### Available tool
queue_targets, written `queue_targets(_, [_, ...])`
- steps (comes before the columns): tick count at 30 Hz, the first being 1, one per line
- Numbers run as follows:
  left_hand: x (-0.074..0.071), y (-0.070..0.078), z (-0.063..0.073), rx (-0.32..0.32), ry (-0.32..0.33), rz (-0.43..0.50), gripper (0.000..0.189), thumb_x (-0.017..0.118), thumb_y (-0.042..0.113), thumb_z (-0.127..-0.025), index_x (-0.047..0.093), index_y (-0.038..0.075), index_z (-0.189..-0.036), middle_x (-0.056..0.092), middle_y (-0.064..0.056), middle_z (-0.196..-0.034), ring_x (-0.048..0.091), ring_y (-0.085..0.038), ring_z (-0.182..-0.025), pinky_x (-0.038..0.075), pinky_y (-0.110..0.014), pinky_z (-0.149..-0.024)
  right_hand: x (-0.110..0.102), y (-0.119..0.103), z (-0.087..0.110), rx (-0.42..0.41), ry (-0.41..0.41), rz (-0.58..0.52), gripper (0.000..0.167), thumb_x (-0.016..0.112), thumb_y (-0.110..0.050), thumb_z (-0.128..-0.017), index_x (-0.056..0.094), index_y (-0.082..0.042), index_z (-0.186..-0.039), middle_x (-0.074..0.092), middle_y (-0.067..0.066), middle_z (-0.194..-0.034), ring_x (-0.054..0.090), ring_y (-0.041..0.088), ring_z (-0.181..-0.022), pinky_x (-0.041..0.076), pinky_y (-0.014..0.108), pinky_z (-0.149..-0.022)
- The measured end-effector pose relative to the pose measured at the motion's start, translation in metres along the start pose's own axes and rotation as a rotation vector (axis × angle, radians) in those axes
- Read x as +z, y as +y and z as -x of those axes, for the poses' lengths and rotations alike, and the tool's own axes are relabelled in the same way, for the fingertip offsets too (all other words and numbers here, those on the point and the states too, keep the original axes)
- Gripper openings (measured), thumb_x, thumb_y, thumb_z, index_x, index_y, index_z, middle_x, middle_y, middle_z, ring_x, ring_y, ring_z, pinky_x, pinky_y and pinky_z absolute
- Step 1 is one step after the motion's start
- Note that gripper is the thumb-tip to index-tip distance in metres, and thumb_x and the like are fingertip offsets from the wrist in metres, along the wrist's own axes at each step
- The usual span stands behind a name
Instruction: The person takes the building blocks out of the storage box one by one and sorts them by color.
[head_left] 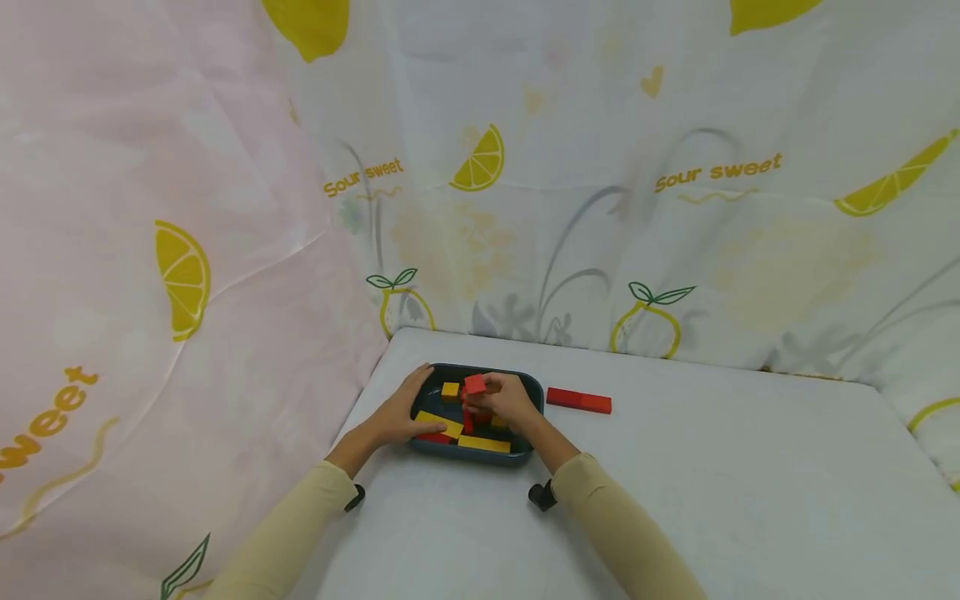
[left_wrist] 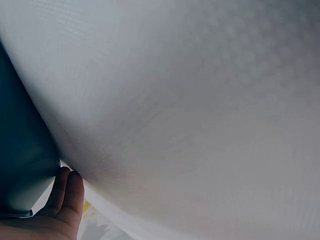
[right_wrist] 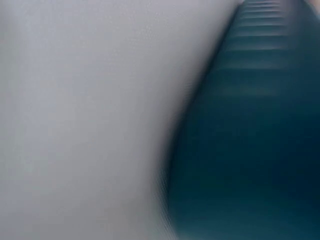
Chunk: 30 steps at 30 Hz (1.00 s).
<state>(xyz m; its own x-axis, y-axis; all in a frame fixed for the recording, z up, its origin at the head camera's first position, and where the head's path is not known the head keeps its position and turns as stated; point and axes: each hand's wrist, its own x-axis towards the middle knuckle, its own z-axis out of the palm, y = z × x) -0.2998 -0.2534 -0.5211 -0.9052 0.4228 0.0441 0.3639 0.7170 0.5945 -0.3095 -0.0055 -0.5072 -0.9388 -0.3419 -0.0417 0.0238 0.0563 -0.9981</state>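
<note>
A dark teal tray holds several red and yellow blocks. My left hand grips the tray's left end. Its thumb reaches over the near left rim above a yellow block, and its fingers lie along the outer wall; in the left wrist view fingers show beside the tray's corner. Over the middle of the tray, my right hand pinches a red block. The right hand partly hides the blocks beneath it. Only the tray's outer wall shows in the right wrist view, blurred.
A long red block lies on the white tabletop, just right of the tray. Inside the tray are a small yellow block at the back and a long yellow block along the front. Lemon-printed cloth hangs behind the table and at left.
</note>
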Motion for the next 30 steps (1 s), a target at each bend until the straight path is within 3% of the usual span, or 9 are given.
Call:
queue_targets(5, [0.000,-0.001,0.000,-0.005,0.011,0.006,0.109,0.076,0.054,-0.079,0.014,0.016,-0.159,0.010,-0.012,-0.167,0.017,-0.035,-0.152,0.022,-0.059,-0.119,-0.002,-0.001,0.002,-0.079,0.002,0.354,0.021,0.072,-0.012,-0.090,0.065,-0.004,-0.108,0.073,0.012,-0.084,0.067,0.013,-0.064,0.059,0.028,-0.062])
queue_targets(9, [0.000,-0.004,0.000,-0.015,0.010,0.005,0.109,0.076,0.056,-0.079,0.014,0.017,-0.159,0.009,-0.010,-0.167,0.017,-0.033,-0.152,0.022,-0.058,-0.120,-0.002,-0.002,0.007,-0.116,-0.074,0.467,0.022,0.065,-0.017,-0.095,0.057,-0.004,-0.111,0.066,0.006,-0.070,0.061,0.014,-0.051,0.055,0.029,-0.051])
queue_targets(17, [0.002,-0.004,0.000,-0.009,0.005,0.014,0.106,0.074,0.057,-0.080,0.016,0.016,-0.159,0.010,-0.010,-0.167,0.018,-0.034,-0.152,0.023,-0.061,-0.118,-0.006,-0.003,0.008,-0.122,-0.132,0.490,0.022,0.065,-0.019,-0.097,0.069,-0.009,-0.116,0.062,0.005,-0.066,0.056,0.011,-0.049,0.054,0.025,-0.052])
queue_targets(24, [0.001,-0.003,-0.001,-0.013,0.001,0.002,0.104,0.073,0.058,-0.080,0.019,0.017,-0.158,0.010,-0.007,-0.167,0.019,-0.033,-0.151,0.024,-0.060,-0.118,-0.010,-0.005,0.009,-0.044,-0.196,0.365,0.033,0.066,-0.028,-0.096,0.068,-0.008,-0.121,0.061,0.007,-0.071,0.052,0.013,-0.050,0.051,0.024,-0.054])
queue_targets(30, [0.001,-0.003,-0.001,-0.010,0.003,-0.005,0.104,0.073,0.058,-0.080,0.020,0.016,-0.158,0.011,-0.008,-0.167,0.019,-0.033,-0.151,0.024,-0.060,-0.119,-0.012,-0.004,0.009,-0.005,-0.225,0.283,0.043,0.070,-0.029,-0.093,0.065,-0.002,-0.127,0.068,0.009,-0.078,0.061,0.012,-0.057,0.057,0.027,-0.059])
